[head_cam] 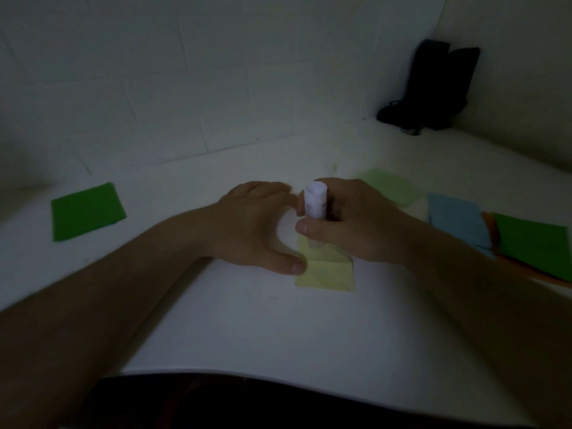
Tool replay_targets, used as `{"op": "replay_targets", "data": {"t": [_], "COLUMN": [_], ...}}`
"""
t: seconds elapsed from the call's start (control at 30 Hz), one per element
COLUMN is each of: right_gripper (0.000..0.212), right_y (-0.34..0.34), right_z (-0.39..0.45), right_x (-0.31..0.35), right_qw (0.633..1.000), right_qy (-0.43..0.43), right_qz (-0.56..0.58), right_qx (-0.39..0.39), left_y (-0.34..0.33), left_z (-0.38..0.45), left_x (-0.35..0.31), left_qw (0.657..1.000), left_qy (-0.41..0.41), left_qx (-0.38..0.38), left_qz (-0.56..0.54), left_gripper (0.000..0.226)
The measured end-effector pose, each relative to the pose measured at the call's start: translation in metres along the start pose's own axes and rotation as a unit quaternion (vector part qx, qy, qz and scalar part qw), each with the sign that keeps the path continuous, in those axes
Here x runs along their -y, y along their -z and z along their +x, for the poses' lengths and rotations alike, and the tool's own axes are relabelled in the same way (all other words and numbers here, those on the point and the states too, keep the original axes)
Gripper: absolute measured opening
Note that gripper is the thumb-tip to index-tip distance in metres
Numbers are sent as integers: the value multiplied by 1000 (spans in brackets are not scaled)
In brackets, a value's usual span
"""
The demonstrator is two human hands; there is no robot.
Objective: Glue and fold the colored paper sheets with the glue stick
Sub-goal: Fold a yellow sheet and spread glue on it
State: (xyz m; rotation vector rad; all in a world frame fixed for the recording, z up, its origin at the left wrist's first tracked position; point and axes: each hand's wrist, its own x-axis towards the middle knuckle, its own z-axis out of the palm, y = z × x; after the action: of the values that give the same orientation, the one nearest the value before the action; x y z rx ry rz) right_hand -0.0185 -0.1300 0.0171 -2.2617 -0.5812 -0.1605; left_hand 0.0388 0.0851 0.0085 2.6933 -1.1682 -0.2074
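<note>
Glue stick (315, 202) was a short white tube, standing roughly upright with a slight tilt, lower end down on the yellow paper (325, 274); faint print on its side, too blurred to read. It sat mid-table, a bit right of centre. Right hand (356, 224) gripped it, thumb across the near side and fingers curled round the far side. Whether the cap was on or off could not be told.

Yellow paper was pale, folded, with crease lines showing on its near part; it lay flat on the white table (247, 329) under both hands, far part hidden by the right hand and the tube. Left hand (257, 224) lay palm down just left of the tube, fingers fairly straight and together, thumb spread wide with its tip touching the paper's left edge; it gripped nothing.

Around: dark green sheet (87, 212) alone at far left, well apart from the hands. Light green sheet (391, 185) just beyond the right hand, partly covered by it. Blue sheet (456, 221) to the right, overlapping an orange sheet (492, 230), with another green sheet (535, 246) on top at the right edge. A dark object (433, 88) stood in the far right corner against the wall, too dim to identify. Light was low and the edges were soft
</note>
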Motion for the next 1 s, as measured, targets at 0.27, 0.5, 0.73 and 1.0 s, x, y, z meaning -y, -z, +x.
{"op": "replay_targets", "data": {"t": [0.27, 0.5, 0.73, 1.0], "right_gripper": [11, 19, 24, 31], "right_y": [1, 12, 40, 48], "right_z": [4, 1, -7, -9], "right_x": [2, 5, -5, -7], "right_qw": [999, 999, 997, 995], "right_qy": [36, 26, -26, -43], "right_qz": [23, -25, -15, -37], "right_qx": [-18, 35, 76, 86], "left_y": [-1, 1, 3, 3], "left_z": [3, -1, -6, -7], "left_x": [1, -1, -7, -7], "left_qw": [1000, 1000, 998, 998], "left_qy": [-16, 24, 53, 52], "left_qx": [-7, 10, 27, 33], "left_qz": [7, 11, 14, 12], "left_gripper": [100, 115, 126, 125]}}
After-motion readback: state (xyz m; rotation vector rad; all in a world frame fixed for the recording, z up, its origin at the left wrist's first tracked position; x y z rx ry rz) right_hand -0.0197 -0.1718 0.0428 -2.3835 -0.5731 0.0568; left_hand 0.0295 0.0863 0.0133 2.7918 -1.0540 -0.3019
